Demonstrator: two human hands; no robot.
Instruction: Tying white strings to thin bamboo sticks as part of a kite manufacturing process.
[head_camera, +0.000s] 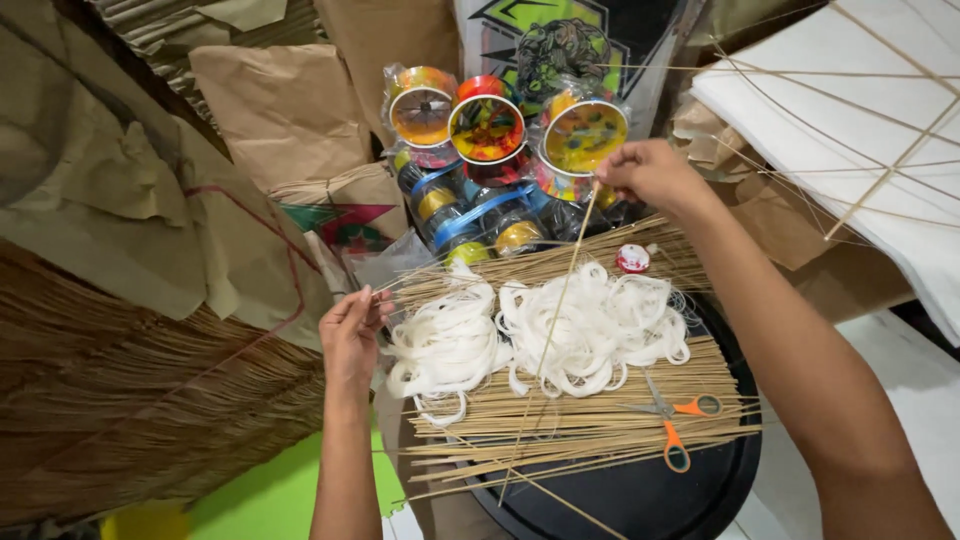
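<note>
Pinching a thin bamboo stick (560, 300), right hand (655, 175) holds its top end at 1 o'clock; stick slants down over white string coils (540, 335). Left hand (352, 335) at 9 o'clock, fingers pressed together on stick ends at the edge of the bamboo stick pile (600, 425). Pile sits on a round black tray (650, 500). Orange-handled scissors (672, 420) at 5 o'clock. Colourful spools (487, 128) at 12.
</note>
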